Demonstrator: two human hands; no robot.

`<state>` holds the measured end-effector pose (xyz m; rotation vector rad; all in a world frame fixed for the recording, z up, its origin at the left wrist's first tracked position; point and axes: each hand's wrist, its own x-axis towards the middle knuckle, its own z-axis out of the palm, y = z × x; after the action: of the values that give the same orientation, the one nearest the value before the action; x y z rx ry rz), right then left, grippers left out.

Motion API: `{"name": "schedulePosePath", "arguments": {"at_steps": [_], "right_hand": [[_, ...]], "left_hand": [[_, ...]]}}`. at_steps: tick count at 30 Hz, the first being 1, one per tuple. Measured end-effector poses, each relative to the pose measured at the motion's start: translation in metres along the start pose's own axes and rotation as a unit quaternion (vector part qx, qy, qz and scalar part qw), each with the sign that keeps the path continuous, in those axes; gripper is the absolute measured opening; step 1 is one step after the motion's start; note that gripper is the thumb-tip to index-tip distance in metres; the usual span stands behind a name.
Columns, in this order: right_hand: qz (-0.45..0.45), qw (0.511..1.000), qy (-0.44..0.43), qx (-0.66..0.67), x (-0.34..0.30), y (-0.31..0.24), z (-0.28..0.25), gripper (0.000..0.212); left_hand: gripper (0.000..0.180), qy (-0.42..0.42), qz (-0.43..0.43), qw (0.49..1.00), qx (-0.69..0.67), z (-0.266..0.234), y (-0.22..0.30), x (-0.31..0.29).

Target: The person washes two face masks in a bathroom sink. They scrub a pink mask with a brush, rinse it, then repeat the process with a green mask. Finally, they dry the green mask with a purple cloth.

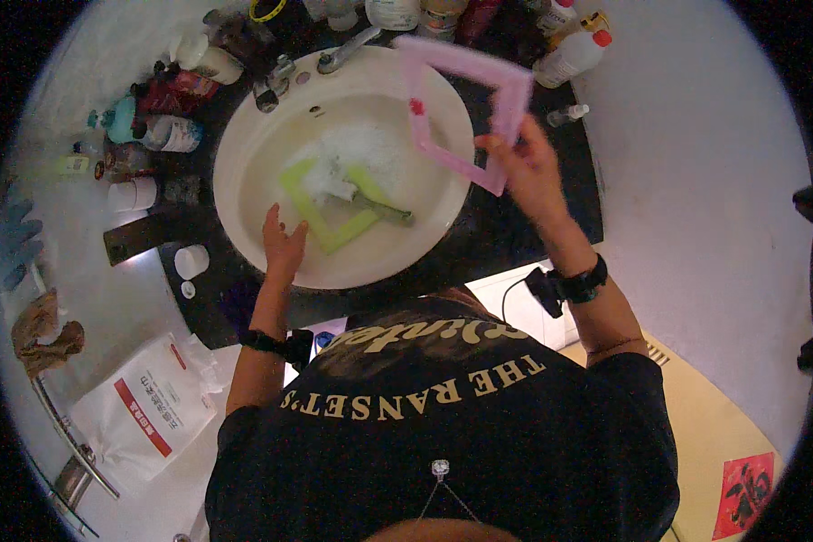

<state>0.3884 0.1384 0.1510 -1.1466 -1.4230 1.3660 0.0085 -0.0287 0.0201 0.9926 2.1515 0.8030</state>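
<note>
Nearest the camera, the person's black shirt point(443, 443) is showing pale lettering, and a pendant point(439, 468) is hanging over it on a chain. Dark straps point(587, 283) are circling both forearms near the wrists. The left hand point(285, 246) is reaching over the near left part of the white sink point(248, 158), its fingers spreading apart and gripping nothing; the view is grainy there, so whether the thumb is touching the green frame point(343, 237) is hard to say. That frame is lying in the basin, just beside this hand. A handled tool point(387, 210) is resting across it, its head partly covered by white foam point(366, 149), which is spreading beyond the frame's far part. The right hand point(531, 172) is pinching the pink frame point(512, 104) between thumb and fingers, holding it raised and tilted above the sink's right rim; a red patch point(416, 107) is showing on its left side. Around the sink, a black bench point(515, 235) is extending. Farther off, a metal tap point(348, 50) is standing at the sink's far edge, and a white bottle with a red cap point(571, 63) is standing far right.
</note>
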Motion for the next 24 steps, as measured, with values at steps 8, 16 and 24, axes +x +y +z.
{"name": "schedulePosePath", "arguments": {"at_steps": [8,16,24], "right_hand": [[0.251,0.909,0.147,0.299,0.010,0.054,-0.075,0.048],[0.284,0.936,0.082,0.191,-0.014,0.059,-0.123,0.059],[0.045,0.754,0.081,-0.650,-0.032,0.045,-0.114,0.056]], "left_hand": [[0.086,-0.085,-0.157,0.977,-0.114,0.044,-0.074,0.016],[0.058,-0.167,-0.165,0.970,-0.068,0.053,-0.073,0.048],[0.068,-0.151,-0.253,0.942,-0.160,0.036,-0.012,0.027]]}}
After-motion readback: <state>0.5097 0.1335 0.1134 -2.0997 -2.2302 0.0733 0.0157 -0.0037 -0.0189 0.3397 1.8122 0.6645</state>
